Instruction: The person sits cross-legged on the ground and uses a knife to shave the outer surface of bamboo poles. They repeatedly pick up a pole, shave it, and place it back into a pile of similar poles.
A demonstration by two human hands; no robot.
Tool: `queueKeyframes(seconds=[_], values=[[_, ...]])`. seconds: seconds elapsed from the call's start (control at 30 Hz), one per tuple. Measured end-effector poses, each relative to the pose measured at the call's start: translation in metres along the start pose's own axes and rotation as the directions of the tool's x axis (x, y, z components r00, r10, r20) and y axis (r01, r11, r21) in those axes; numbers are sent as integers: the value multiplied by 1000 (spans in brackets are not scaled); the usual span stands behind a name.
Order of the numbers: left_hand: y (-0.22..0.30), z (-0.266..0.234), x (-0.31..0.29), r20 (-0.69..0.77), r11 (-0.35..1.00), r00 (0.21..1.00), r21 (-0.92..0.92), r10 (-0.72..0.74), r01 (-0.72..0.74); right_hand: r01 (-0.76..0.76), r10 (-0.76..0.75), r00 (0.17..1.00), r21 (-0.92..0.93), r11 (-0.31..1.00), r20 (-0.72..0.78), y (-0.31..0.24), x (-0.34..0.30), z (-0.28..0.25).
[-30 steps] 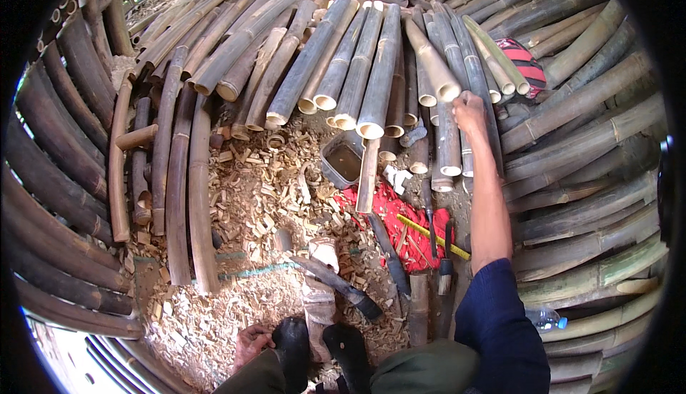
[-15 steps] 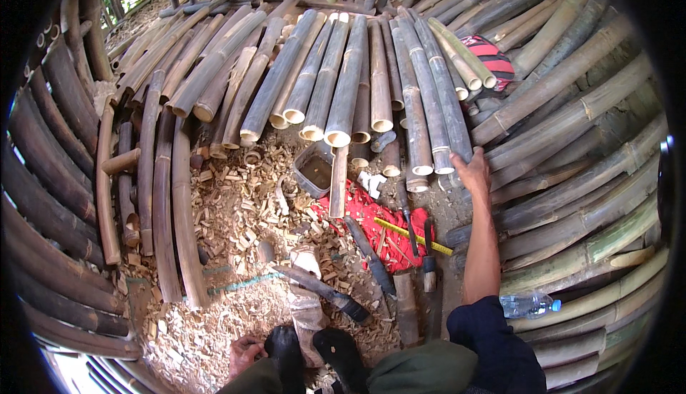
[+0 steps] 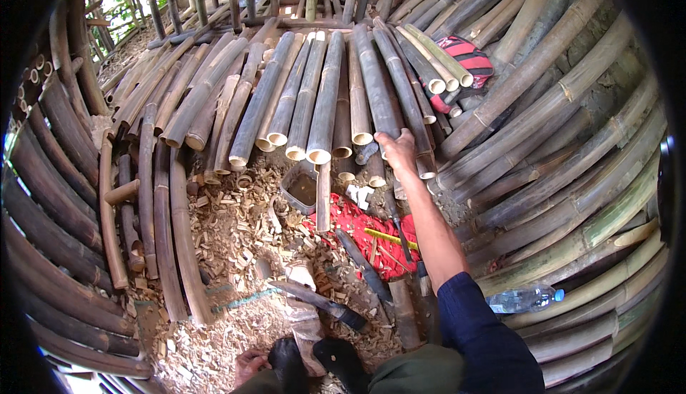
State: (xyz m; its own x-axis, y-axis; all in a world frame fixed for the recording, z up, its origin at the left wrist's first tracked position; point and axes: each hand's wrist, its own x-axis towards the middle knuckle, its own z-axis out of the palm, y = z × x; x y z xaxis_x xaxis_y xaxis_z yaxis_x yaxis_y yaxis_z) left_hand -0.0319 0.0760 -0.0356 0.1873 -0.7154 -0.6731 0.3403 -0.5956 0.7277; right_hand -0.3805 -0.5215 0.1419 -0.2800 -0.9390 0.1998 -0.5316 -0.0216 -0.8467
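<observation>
My right hand [image 3: 397, 149] reaches forward and is closed around the near end of a dark bamboo pole [image 3: 376, 83]. That pole lies among a row of bamboo poles [image 3: 327, 101], whose cut ends point toward me. Just right of the hand, another pole [image 3: 409, 94] shows its pale cut end. Low down, beside my black boots [image 3: 287, 362], my left hand [image 3: 250, 364] has its fingers curled; anything inside them is hidden. A split bamboo strip [image 3: 323, 197] sticks out below the row.
Wood chips [image 3: 214, 251] cover the ground. A plastic tub [image 3: 300, 185] stands beside a red cloth [image 3: 343, 215] with a yellow tape measure [image 3: 386, 236] and a chisel-like tool [image 3: 397, 224]. A knife in a dark sheath [image 3: 321, 301] lies nearer. A water bottle [image 3: 522, 299] rests on bamboo at right.
My right hand has moved left and forward, and the pole in it now lies farther left in the row. The view has shifted a little. My left hand stays by the boots.
</observation>
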Motion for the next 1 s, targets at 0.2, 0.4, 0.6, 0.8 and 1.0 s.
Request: queueKeyframes(seconds=[0.2,0.4,0.6,0.8,1.0], values=[[5,3,-5,-20,999,999,30,30,-30,174,-213,975,-392,903,-57,-17,-20,-15],[19,13,-9,-12,1000,1000,9,-19,19,-111,131,991,-608,786,-11,69,15,-86],[28,12,-21,-71,995,997,87,-35,42,-400,265,906,467,789,329,21,46,-121],[30,20,-15,-29,998,1000,54,12,-11,-428,203,896,645,633,395,-44,82,-186],[15,10,-12,-53,999,999,43,1,1,-387,215,897,449,805,387,15,71,-149]])
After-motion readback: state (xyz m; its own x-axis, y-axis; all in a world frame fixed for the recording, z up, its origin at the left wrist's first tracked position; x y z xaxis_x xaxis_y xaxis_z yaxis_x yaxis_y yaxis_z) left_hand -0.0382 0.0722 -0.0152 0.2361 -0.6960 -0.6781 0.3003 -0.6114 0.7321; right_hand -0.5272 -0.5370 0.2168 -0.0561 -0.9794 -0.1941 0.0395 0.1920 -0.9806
